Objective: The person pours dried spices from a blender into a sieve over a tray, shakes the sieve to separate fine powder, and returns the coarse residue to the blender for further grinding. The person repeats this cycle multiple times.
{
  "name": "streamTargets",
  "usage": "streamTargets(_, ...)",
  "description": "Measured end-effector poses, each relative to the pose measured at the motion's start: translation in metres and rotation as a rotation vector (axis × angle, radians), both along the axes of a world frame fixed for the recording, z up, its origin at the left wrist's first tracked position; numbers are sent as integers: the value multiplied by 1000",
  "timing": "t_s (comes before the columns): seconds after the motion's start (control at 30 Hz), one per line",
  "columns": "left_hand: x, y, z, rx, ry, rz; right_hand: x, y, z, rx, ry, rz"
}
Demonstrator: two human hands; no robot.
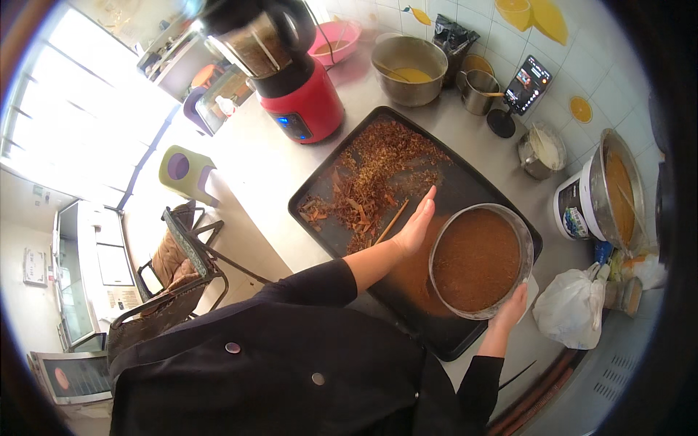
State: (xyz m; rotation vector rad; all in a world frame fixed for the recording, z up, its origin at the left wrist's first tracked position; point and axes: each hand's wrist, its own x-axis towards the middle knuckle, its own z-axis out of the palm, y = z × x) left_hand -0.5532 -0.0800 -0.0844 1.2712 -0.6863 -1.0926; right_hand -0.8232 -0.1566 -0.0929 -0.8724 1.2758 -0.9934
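Note:
My right hand (510,308) grips the lower right rim of a round metal sieve (477,261) holding brown powder. To the sieve's left, my left hand (419,224) is raised with its palm facing the rim and nothing in it. Beneath both lies a black baking tray (452,185). Fine brown powder (406,272) covers the tray under and beside the sieve. On the tray's far left half are coarse reddish-brown dried flakes and bark-like pieces (362,191). A thin wooden stick (391,222) lies near my left hand.
A red blender (305,103) stands behind the tray at the left. Along the tiled wall are a metal pot (409,68), a metal cup (479,92), a phone on a stand (528,84), a container of white powder (541,148) and a metal bowl (619,191). A white plastic bag (570,308) lies right.

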Motion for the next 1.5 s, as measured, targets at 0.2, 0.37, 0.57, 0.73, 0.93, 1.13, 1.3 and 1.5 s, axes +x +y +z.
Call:
streamTargets(0.2,-11,7,5,56,187,-7,11,14,9,-19,32,2)
streamTargets(0.37,-20,25,0,98,203,-47,4,27,0,50,85,-122)
streamTargets(0.57,-35,46,-26,110,79,-132,-24,27,-22,-30,318,-47)
streamTargets(0.73,-41,47,-38,150,-93,-46,-22,25,-23,-161,559,26)
streamTargets(0.93,-38,46,-39,253,-341,-91,-21,21,-21,-298,804,214)
streamTargets(1.13,-28,63,-22,182,-466,-160,-30,14,-17,-439,1104,245)
streamTargets(1.3,13,91,12,-83,-476,-35,6,16,34,-498,1087,153)
streamTargets(1.5,108,149,45,-305,-467,156,171,37,113,-457,506,292)
